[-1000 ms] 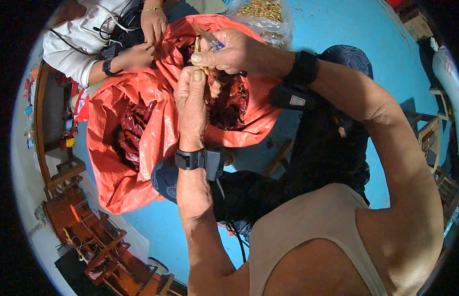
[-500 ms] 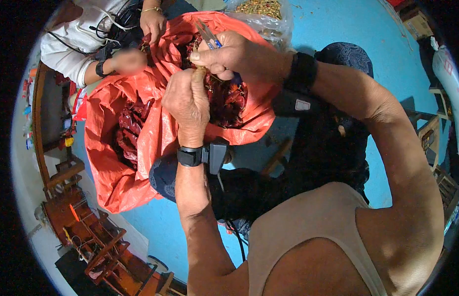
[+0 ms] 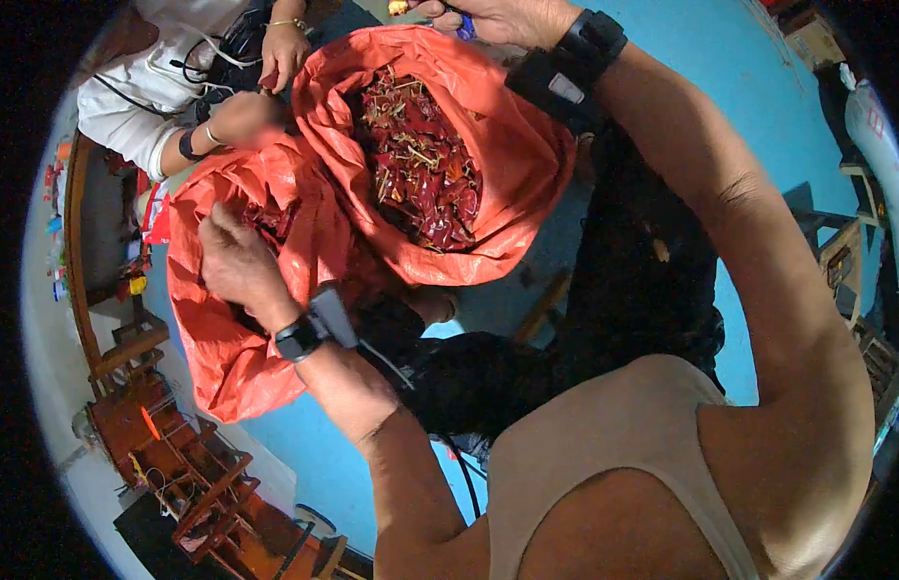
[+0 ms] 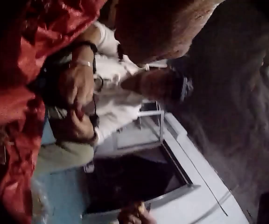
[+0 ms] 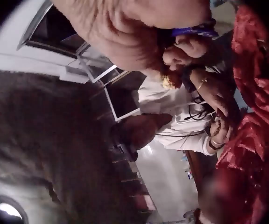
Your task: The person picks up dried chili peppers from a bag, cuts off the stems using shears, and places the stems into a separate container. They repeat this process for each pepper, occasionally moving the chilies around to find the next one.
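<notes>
My left hand [image 3: 239, 256] is over the mouth of the left orange-red woven bag [image 3: 217, 353], near dark red dried chilies [image 3: 278, 222]. Its fingers are bent and appear to hold nothing. Out past the far rim of the other bag [image 3: 531, 164], my right hand [image 3: 512, 19] grips small scissors by their blue handle [image 3: 466, 27]; the blades are hidden. A pale yellow piece, like a bundle of stems [image 5: 171, 82], shows at this hand's fingertips in the right wrist view. Chili pieces and pale stems [image 3: 425, 174] fill the right bag.
Across the bags sits another person in a white top [image 3: 145, 97], both hands [image 3: 285, 48] close to the bags' rims. Wooden furniture [image 3: 179, 474] stands at lower left on the blue floor [image 3: 681, 48]. A white sack [image 3: 870, 145] and wooden stools are at the right.
My hands, together over the right bag before, have parted. The left moved down-left to the left bag; the right moved up and away with the scissors and yellow piece, uncovering the right bag's contents.
</notes>
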The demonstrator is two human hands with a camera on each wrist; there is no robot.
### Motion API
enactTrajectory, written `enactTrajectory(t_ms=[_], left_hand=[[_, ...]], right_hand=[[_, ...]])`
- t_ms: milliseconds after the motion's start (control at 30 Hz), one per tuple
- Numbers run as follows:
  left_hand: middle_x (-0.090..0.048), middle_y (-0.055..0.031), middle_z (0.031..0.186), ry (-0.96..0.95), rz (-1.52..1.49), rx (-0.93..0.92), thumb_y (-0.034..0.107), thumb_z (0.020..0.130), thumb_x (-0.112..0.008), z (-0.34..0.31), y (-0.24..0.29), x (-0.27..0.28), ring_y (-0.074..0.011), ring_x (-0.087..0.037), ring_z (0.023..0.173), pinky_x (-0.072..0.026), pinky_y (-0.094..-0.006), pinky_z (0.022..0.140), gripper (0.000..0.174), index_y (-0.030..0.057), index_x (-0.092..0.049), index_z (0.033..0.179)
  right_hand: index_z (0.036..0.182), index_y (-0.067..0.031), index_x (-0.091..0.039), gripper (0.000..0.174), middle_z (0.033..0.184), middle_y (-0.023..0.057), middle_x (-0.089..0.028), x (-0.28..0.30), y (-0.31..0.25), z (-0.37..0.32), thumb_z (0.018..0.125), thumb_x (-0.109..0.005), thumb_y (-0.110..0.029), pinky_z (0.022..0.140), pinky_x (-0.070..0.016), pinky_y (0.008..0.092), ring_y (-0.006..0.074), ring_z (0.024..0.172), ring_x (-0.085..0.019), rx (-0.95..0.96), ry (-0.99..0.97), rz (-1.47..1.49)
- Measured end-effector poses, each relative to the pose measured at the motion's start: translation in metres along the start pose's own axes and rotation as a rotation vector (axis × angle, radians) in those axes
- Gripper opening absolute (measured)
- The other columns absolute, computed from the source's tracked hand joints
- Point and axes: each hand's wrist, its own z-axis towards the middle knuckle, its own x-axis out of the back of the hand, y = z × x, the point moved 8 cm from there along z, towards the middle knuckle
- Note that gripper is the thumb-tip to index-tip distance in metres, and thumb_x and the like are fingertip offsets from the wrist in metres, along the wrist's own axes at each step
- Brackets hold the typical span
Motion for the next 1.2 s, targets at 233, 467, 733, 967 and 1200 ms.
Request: enactTrajectory(t_ms=[233,467,733,967,1200], left_hand=[[-0.052,-0.0201,0.094,-0.082,-0.242,-0.423,0.025,0.076,-0.059,-0.027,0.038,-0.034,-0.0363,-0.051,0.086,-0.0435,-0.0433,0.069,0.038,0.0031,-0.049,0.106],[-0.058,-0.0189,0.092,-0.802,-0.152,-0.585,0.009,0.075,-0.048,-0.13,0.112,-0.18,-0.0349,-0.055,0.09,-0.0442,-0.0417,0.076,0.024,0.0046,-0.053,0.098],[-0.06,-0.0185,0.081,-0.853,-0.194,-0.447,0.016,0.076,-0.052,-0.138,0.096,-0.21,-0.035,-0.058,0.077,-0.0471,-0.0421,0.067,0.029,0.0046,-0.048,0.101],[-0.06,-0.0157,0.079,-0.935,-0.439,-0.463,0.017,0.067,-0.064,-0.154,0.083,-0.216,-0.0329,-0.058,0.076,-0.0462,-0.0413,0.065,0.029,0.0049,-0.054,0.091],[-0.058,-0.0018,0.072,-1.387,-1.047,0.062,0.005,0.074,-0.061,-0.183,0.074,-0.24,-0.0111,-0.053,0.06,-0.0436,-0.0237,0.052,0.017,0.0062,-0.057,0.09]], right_hand=[[0.09,0.0059,-0.044,0.016,0.065,0.0061,-0.046,0.091,0.06,0.03,0.086,-0.034,-0.006,0.038,-0.0331,0.0188,0.0116,0.048,-0.042,-0.178,0.415,0.282],[0.089,0.0053,-0.05,0.02,0.071,0.0049,-0.048,0.006,0.041,-0.008,0.088,-0.036,-0.01,0.045,-0.0345,0.0214,0.0108,0.049,-0.037,-0.222,0.16,-0.007],[0.068,-0.0062,-0.043,0.018,0.058,-0.0014,-0.038,0.021,-0.002,-0.019,0.084,-0.045,-0.014,0.04,-0.0275,0.0209,0.0075,0.047,-0.034,-0.182,0.121,0.186],[0.07,-0.007,-0.043,0.016,0.059,-0.002,-0.039,0.021,-0.017,-0.019,0.085,-0.044,-0.012,0.037,-0.0244,0.0193,0.0065,0.045,-0.032,-0.165,0.137,0.353],[0.07,-0.0057,-0.044,0.015,0.06,-0.0008,-0.04,0.025,-0.013,-0.018,0.084,-0.047,-0.012,0.036,-0.0269,0.0191,0.0069,0.045,-0.034,-0.15,0.078,0.175]])
